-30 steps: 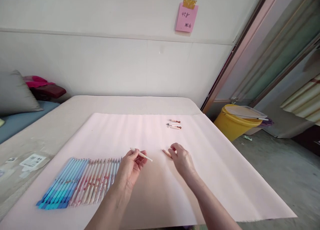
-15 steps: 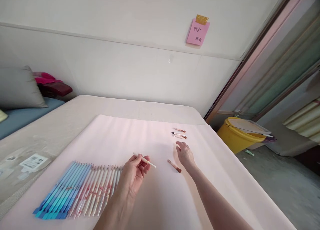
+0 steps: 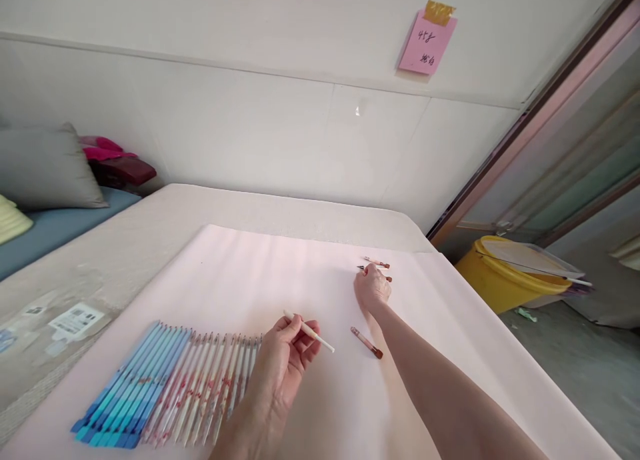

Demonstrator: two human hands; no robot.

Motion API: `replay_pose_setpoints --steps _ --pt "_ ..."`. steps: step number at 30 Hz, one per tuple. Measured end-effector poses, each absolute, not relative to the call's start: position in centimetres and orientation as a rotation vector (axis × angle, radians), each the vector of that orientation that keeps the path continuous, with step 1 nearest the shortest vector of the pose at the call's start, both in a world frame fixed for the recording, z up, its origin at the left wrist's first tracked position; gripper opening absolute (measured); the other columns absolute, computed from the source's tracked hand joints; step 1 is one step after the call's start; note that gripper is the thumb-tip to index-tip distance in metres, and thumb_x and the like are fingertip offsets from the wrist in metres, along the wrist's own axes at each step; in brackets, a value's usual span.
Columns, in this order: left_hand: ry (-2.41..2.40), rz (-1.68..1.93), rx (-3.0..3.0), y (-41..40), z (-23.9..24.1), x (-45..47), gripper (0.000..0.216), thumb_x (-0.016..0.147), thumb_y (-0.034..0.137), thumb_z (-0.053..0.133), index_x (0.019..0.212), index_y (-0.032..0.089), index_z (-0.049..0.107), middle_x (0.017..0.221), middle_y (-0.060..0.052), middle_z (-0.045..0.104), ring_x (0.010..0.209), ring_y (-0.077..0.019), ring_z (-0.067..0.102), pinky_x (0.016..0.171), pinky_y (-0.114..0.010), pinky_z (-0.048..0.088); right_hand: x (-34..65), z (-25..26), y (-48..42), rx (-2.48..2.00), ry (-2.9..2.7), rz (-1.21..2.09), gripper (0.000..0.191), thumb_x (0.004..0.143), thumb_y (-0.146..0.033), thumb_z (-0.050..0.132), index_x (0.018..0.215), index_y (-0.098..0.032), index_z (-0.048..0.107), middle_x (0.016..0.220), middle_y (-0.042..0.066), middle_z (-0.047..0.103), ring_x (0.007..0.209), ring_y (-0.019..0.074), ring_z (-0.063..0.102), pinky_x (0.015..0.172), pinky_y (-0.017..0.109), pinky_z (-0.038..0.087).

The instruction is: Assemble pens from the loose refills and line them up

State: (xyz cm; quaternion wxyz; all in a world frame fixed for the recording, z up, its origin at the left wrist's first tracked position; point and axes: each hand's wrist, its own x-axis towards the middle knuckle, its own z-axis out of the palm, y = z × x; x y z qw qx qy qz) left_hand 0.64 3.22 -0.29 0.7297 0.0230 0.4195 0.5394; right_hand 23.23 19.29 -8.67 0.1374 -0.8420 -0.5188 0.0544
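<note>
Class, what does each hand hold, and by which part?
Left hand: a pale rod, near its middle. Right hand: whether it holds anything cannot be told.

The left hand (image 3: 287, 353) is near, palm (image 3: 291, 377) tilted up, thumb (image 3: 294, 326) and curled fingers (image 3: 311, 348) pinching; the right arm (image 3: 430, 373) stretches farther right, the right hand (image 3: 371, 287) back upward, fingertips hidden.

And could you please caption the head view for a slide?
Left hand holds a pale tube; right hand is at small brown-ended pieces; a row of pens lies at left.
</note>
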Motion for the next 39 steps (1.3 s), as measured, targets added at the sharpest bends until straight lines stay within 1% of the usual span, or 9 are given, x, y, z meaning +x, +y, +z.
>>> replay_pose_setpoints --steps 7,11,14,18,22,28,32,37,39 --pt "0.882 1.185 0.058 3.1 -0.5 0.7 0.006 0.079 0.013 0.055 0.075 0.013 0.051 0.078 -0.010 0.064 0.069 -0.0144 0.063 0.055 -0.024 0.054 23.3 -8.5 19.2 -2.367 -1.644 0.160 0.027 0.083 -0.023 0.037 0.091 -0.020 0.062 0.094 0.008 0.061 0.083 0.0193 0.057 0.067 0.027 0.039" --pt "0.879 1.191 0.067 3.1 -0.3 0.6 0.005 0.079 0.013 0.055 0.075 0.012 0.051 0.078 -0.011 0.064 0.068 -0.0136 0.063 0.055 -0.024 0.053 23.9 -8.2 18.0 -2.289 -1.760 0.184 0.023 0.077 -0.017 0.043 0.083 -0.020 0.065 0.092 0.005 0.063 0.080 0.0174 0.057 0.064 0.024 0.037" --pt "0.871 1.193 0.063 3.0 -0.2 0.5 0.005 0.078 0.014 0.056 0.075 0.013 0.051 0.079 -0.011 0.064 0.069 -0.0141 0.063 0.055 -0.024 0.053 24.6 -7.9 17.2 -2.279 -1.759 0.187 0.027 0.076 -0.015 0.041 0.089 -0.021 0.064 0.088 0.004 0.064 0.082 0.0172 0.056 0.063 0.022 0.037" --pt "0.863 1.189 0.055 3.0 -0.1 0.5 0.006 0.078 0.014 0.056 0.076 0.013 0.051 0.078 -0.011 0.064 0.069 -0.0143 0.063 0.055 -0.024 0.053 25.1 -7.7 16.8 -2.330 -1.690 0.171 0.032 0.077 -0.015 0.038 0.098 -0.021 0.062 0.097 0.006 0.062 0.088 0.0196 0.056 0.068 0.026 0.039" --pt "0.867 1.183 0.049 3.0 -0.1 0.5 0.006 0.078 0.014 0.056 0.076 0.013 0.050 0.078 -0.011 0.064 0.067 -0.0138 0.062 0.054 -0.023 0.052 24.6 -7.9 17.0 -2.363 -1.653 0.177 0.032 0.080 -0.022 0.037 0.101 -0.022 0.061 0.107 0.008 0.057 0.091 0.0207 0.055 0.072 0.029 0.040" --pt "0.853 1.186 0.060 3.0 -0.2 0.5 0.006 0.078 0.015 0.055 0.075 0.013 0.051 0.077 -0.011 0.064 0.067 -0.0139 0.062 0.054 -0.024 0.053 24.3 -8.4 17.6 -2.395 -1.629 0.177 0.032 0.083 -0.029 0.035 0.104 -0.024 0.059 0.109 0.008 0.054 0.087 0.0225 0.056 0.071 0.034 0.042" --pt "0.853 1.192 0.066 3.0 -0.1 0.5 0.006 0.078 0.015 0.056 0.075 0.013 0.051 0.076 -0.011 0.064 0.066 -0.0135 0.062 0.054 -0.023 0.052 24.4 -8.4 17.6 -2.377 -1.665 0.176 0.028 0.082 -0.027 0.039 0.099 -0.024 0.061 0.106 0.007 0.055 0.085 0.0211 0.056 0.070 0.032 0.041" --pt "0.851 1.189 0.069 3.1 0.0 0.5 0.007 0.077 0.016 0.057 0.075 0.013 0.051 0.076 -0.011 0.064 0.065 -0.0131 0.061 0.054 -0.023 0.052 24.1 -8.4 18.0 -2.300 -1.757 0.138 0.030 0.084 -0.024 0.038 0.107 -0.020 0.057 0.111 0.009 0.054 0.093 0.0202 0.054 0.073 0.028 0.038" --pt "0.853 1.185 0.073 3.1 -0.1 0.5 0.007 0.077 0.016 0.057 0.075 0.013 0.051 0.076 -0.011 0.064 0.066 -0.0132 0.061 0.055 -0.023 0.052 23.9 -8.4 18.5 -2.291 -1.782 0.146 0.028 0.083 -0.023 0.038 0.100 -0.019 0.060 0.106 0.009 0.056 0.089 0.0195 0.054 0.071 0.027 0.038"
